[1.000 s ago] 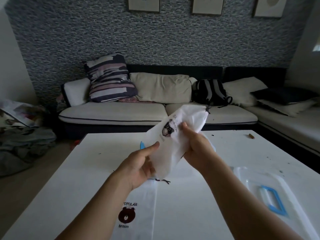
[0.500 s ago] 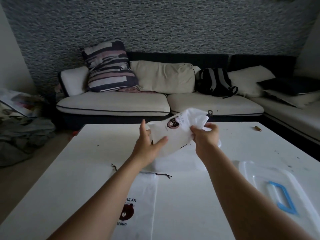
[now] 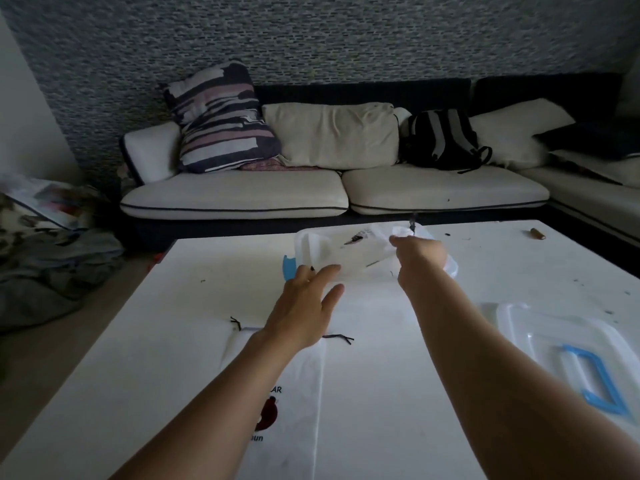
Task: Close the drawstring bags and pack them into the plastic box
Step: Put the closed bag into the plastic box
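Observation:
A clear plastic box (image 3: 313, 245) with a blue latch stands on the far middle of the white table (image 3: 138, 341). A crumpled white drawstring bag (image 3: 360, 242) with a dark print lies inside it. My right hand (image 3: 420, 256) reaches over the box's right part and grips the bag there. My left hand (image 3: 304, 306) is just in front of the box, fingers straight and spread, the tips at its near wall. A second white drawstring bag (image 3: 294, 393) with a brown bear print lies flat under my left forearm, its dark cords loose.
The box's clear lid (image 3: 554, 344) with a blue handle lies on the table at the right. A small brown object (image 3: 536, 233) sits at the far right corner. A sofa with cushions and a backpack stands beyond the table. Clothes are piled on the floor at left.
Both hands moved forward and down, carrying the bag from the air into the box. My left hand let go of the bag and opened. The camera tilted down.

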`<action>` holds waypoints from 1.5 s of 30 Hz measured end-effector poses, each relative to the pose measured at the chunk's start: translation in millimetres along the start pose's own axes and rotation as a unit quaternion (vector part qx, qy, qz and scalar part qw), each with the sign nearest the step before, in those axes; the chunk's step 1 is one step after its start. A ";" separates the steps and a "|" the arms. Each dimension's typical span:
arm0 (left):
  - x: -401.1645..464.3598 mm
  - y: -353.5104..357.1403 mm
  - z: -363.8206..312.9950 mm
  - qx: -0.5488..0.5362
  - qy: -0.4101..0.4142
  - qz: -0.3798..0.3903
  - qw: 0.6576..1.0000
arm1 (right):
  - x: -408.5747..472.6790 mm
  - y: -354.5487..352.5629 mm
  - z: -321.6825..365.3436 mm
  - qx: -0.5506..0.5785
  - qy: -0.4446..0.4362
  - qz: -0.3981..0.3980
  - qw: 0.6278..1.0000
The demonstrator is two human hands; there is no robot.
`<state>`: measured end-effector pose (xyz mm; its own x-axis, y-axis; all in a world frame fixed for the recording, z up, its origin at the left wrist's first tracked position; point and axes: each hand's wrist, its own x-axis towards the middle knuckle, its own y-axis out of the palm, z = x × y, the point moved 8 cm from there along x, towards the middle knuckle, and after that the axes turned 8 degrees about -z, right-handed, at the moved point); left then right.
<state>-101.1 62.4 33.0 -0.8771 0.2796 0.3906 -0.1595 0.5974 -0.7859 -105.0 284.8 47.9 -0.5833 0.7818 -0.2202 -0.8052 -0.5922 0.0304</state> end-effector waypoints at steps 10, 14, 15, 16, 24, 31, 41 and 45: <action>-1.5 -0.9 9.8 0.008 0.023 0.034 0.999 | -36.9 70.2 -16.3 -0.587 -0.321 0.303 0.679; -6.1 -6.3 9.6 -0.055 0.017 0.047 0.997 | -23.3 55.3 -46.6 -0.621 -0.141 0.333 0.695; -8.0 -6.7 12.0 -0.058 0.013 0.052 0.997 | -14.8 53.5 -51.3 -0.611 -0.121 0.323 0.713; -7.6 -6.6 13.5 -0.058 0.010 0.053 0.997 | -7.1 50.4 -50.5 -0.608 -0.121 0.302 0.724; -16.7 -12.4 18.1 -0.040 0.000 0.097 0.994 | -7.5 63.7 -28.4 -0.644 -0.239 0.223 0.692; -10.2 -19.0 31.7 -0.038 -0.029 0.071 0.996 | -146.0 97.5 21.1 -0.552 -0.287 0.446 0.644; -18.0 -39.3 71.4 0.062 -0.135 0.065 0.987 | -140.9 99.0 -138.5 -0.612 -0.376 0.399 0.570; -22.4 -32.3 81.1 0.083 -0.152 0.114 0.978 | -127.9 92.7 -138.2 -0.611 -0.366 0.357 0.604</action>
<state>-113.0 -24.0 10.8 -0.9887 0.1393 0.0562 0.0056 0.4081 -0.9129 -90.3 103.0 -55.9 -0.9867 -0.1458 -0.0716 0.0978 -0.1811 -0.9786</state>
